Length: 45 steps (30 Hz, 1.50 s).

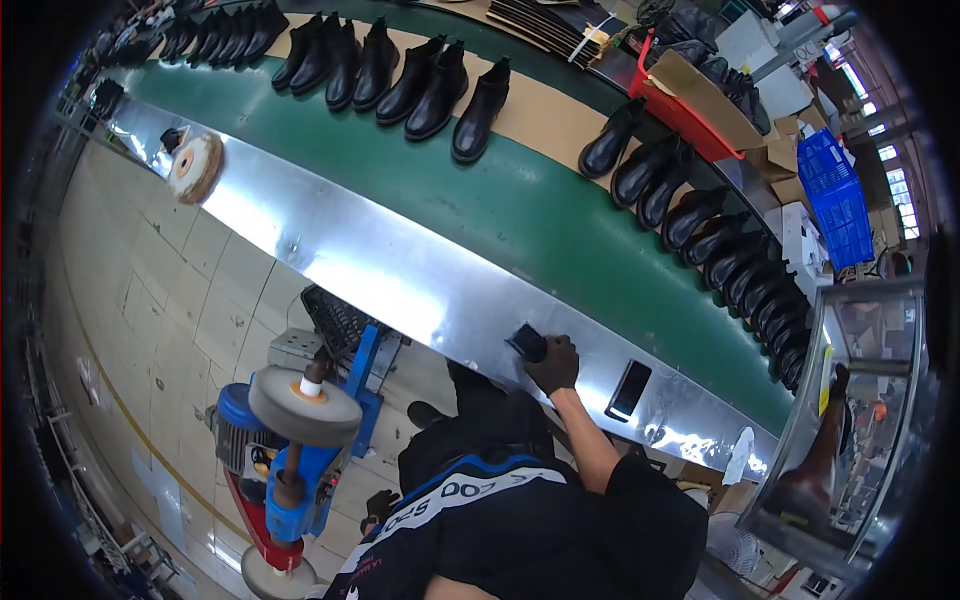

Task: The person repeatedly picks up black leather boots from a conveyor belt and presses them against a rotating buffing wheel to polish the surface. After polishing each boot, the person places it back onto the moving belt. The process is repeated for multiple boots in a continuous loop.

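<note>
My right hand (553,366), in a dark glove, is closed around a small black block-shaped item (527,342) at the near edge of the steel ledge (400,270). What the item is exactly does not show. To the right of that hand, a black phone (629,390) lies flat on the ledge. Low beside my body hangs my left hand (380,505), also in a dark glove, with its fingers partly apart and nothing visible in them. It is nearest to the blue polishing machine (305,480), whose grey wheel (305,407) is at the upper end.
Several black ankle boots (480,110) stand along the far side of the green conveyor belt (400,180). A pale buffing wheel (195,168) sits at the ledge's left. Behind the belt are a red crate (680,110) and blue baskets (835,195). A glass-sided cabinet (850,400) stands right.
</note>
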Available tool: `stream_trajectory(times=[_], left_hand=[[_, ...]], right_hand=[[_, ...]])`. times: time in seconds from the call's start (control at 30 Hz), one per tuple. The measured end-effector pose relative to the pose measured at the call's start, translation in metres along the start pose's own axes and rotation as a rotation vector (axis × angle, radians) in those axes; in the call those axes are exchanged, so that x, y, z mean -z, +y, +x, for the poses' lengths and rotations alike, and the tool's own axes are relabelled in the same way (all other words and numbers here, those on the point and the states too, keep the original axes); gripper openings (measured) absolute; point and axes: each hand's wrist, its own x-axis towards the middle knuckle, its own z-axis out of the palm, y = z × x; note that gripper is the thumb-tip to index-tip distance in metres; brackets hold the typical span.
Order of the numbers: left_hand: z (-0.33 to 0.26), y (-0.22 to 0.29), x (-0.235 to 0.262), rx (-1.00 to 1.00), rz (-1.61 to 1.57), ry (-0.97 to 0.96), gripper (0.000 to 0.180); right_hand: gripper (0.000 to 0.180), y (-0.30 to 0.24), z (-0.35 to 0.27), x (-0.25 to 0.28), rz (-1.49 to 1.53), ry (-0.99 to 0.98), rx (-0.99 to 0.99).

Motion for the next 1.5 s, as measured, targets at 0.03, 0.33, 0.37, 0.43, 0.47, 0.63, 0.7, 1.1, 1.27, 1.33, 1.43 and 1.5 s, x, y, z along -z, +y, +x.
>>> stream_trajectory(times=[0.03, 0.33, 0.37, 0.43, 0.47, 0.63, 0.7, 1.1, 1.27, 1.33, 1.43, 1.5], left_hand=[[-0.005, -0.002, 0.000, 0.129, -0.495, 0.142, 0.036], [-0.052, 0.239, -0.038, 0.154, -0.245, 0.304, 0.037], [-0.061, 0.262, -0.037, 0.117, -0.168, 0.320, 0.035], [-0.070, 0.292, -0.030, -0.133, 0.198, 0.270, 0.032], [-0.079, 0.316, -0.037, -0.219, 0.295, 0.255, 0.032], [-0.087, 0.378, -0.073, -0.358, 0.013, 0.326, 0.034], [-0.068, 0.410, -0.089, -0.427, -0.146, 0.347, 0.043], [-0.079, 0.561, -0.090, -1.512, -0.699, 0.290, 0.108], [-0.082, 0.508, -0.094, -1.218, -1.159, 0.093, 0.057], [-0.072, 0.473, -0.100, -1.051, -1.380, -0.105, 0.040], [-0.076, 0.412, -0.104, -0.839, -1.560, -0.202, 0.039], [-0.062, 0.364, -0.106, -0.714, -1.630, -0.227, 0.042]], right_hand=[[0.059, -0.004, 0.007, 0.004, -0.025, -0.074, -0.032], [0.050, -0.184, 0.361, 0.109, 0.293, 0.286, 0.457], [0.044, -0.201, 0.401, 0.119, 0.262, 0.348, 0.412], [0.041, -0.197, 0.472, 0.133, 0.167, 0.248, 0.376], [0.038, -0.191, 0.484, 0.129, 0.068, 0.208, 0.381], [0.022, -0.221, 0.450, 0.133, -0.189, 0.127, 0.556], [0.020, -0.223, 0.404, 0.153, -0.126, 0.224, 0.707], [0.022, -0.255, 0.027, 0.289, 0.789, 0.132, 0.744], [0.063, -0.237, -0.066, 0.269, 0.305, 0.708, 0.903], [0.074, -0.210, -0.084, 0.243, 0.567, 0.518, 0.775], [0.076, -0.140, -0.098, 0.167, 1.078, -0.612, 0.223], [0.069, -0.137, -0.139, 0.130, 1.385, -0.942, -0.245]])
